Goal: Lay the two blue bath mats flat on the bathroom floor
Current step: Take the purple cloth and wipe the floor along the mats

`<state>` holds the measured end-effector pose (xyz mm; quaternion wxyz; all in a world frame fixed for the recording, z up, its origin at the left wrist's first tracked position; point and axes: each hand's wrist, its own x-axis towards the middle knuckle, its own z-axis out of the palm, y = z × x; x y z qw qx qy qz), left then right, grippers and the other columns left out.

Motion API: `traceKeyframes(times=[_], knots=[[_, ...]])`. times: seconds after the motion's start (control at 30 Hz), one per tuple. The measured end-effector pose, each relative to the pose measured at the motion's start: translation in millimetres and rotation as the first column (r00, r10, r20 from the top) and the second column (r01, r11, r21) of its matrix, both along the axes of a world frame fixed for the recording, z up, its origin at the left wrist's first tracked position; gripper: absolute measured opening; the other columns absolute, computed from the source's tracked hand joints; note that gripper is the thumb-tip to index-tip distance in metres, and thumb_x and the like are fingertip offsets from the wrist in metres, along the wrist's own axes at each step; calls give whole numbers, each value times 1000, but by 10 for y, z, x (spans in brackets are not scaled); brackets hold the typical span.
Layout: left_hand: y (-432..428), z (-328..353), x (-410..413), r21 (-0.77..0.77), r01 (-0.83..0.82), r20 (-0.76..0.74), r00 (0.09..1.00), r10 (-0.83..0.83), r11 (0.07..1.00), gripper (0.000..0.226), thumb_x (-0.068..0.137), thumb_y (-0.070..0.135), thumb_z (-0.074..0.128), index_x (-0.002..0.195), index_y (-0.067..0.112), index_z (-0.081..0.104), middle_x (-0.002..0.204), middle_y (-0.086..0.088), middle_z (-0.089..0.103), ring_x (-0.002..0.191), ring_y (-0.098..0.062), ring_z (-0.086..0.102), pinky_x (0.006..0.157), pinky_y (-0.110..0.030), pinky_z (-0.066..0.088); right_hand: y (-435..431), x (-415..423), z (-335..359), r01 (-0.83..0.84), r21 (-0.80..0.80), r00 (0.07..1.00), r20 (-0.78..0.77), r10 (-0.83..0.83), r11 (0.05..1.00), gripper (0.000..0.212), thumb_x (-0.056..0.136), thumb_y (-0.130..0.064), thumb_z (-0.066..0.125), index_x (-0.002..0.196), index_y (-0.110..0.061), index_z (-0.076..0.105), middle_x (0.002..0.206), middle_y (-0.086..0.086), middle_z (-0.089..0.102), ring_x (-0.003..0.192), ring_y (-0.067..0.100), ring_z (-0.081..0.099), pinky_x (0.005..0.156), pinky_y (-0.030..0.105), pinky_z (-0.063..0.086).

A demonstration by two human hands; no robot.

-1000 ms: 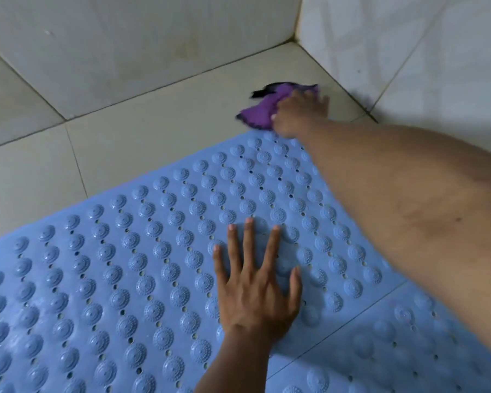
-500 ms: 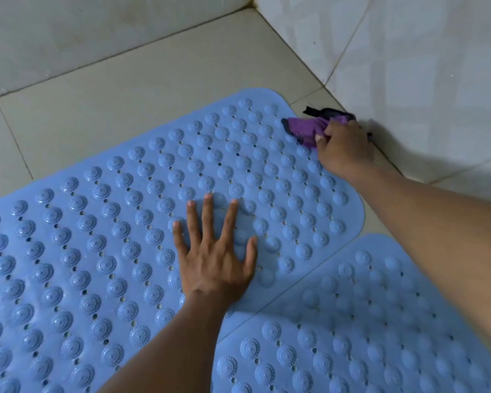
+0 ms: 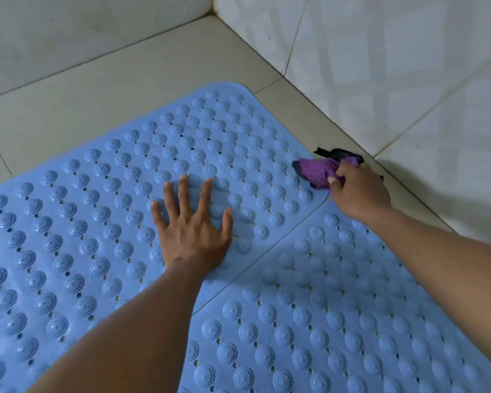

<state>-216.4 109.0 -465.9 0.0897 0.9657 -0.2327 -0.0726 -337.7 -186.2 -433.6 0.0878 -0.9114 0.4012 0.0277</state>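
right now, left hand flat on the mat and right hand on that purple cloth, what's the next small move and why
Probably lift the purple cloth clear of the mats. The right hand grips it where it overlaps the edge of the left mat by the wall; the left hand presses that mat flat. Both it and the right mat look flat already.
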Motion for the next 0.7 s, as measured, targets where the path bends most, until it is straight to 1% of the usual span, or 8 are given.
traceKeyframes(times=[0.13,0.2,0.3,0.37,0.5,0.53,0.6,0.7], knots=[[22,-32,-4,48,42,14,999,-43,998,76,90,78,7,158,45,1,170,-2,-7,155,-29,-16,122,-59,-6,-82,-314,60,8,-10,998,-62,-9,1000,27,97,-37,53,116,-20,61,120,17,56,116,40,53,96,48,47],[28,4,57,106,76,-42,997,-72,991,79,87,82,3,157,47,-5,170,-2,-13,154,-29,-19,121,-60,-8,-136,-596,71,45,15,995,-85,-44,999,27,96,-35,54,117,-20,63,123,19,58,117,40,55,97,47,48],[36,73,20,189,116,-136,986,-91,975,85,81,88,5,156,50,-11,168,-4,-23,152,-32,-26,121,-61,-10,-86,-1055,87,155,47,986,-74,-151,987,28,96,-34,54,119,-21,62,127,19,56,121,39,53,98,47,47],[50,75,-265,181,190,-159,974,-162,965,90,79,90,8,155,50,-13,166,-7,-26,151,-35,-28,121,-60,-11,-64,-1357,99,206,48,974,-107,-200,977,29,97,-35,52,121,-23,61,129,17,55,123,38,51,100,48,44],[179,30,-1305,105,415,-133,906,-401,904,93,81,92,12,156,46,-17,162,-10,-35,148,-32,-34,122,-56,-12,-52,-1950,125,313,31,942,-138,-306,949,26,98,-35,50,118,-24,62,127,16,54,122,38,51,100,48,44],[217,18,-1584,94,482,-131,873,-469,871,92,83,90,15,156,44,-16,162,-10,-35,148,-33,-34,122,-57,-12,-30,-2091,131,347,22,930,-140,-340,938,27,98,-36,49,120,-24,61,128,16,53,122,38,51,100,49,43],[305,-2,-2071,60,580,-95,814,-573,813,90,86,87,21,159,41,-6,167,-10,-22,153,-32,-24,122,-58,-5,39,-2367,134,413,7,902,-145,-407,911,29,99,-37,48,124,-24,59,130,17,51,124,40,49,101,51,42],[387,-39,-2323,36,598,-29,802,-597,801,89,87,84,26,161,39,8,171,-7,-8,156,-27,-11,123,-57,3,140,-2757,131,497,-30,857,-144,-496,867,30,99,-35,47,124,-22,59,131,19,51,124,41,48,100,51,40]])
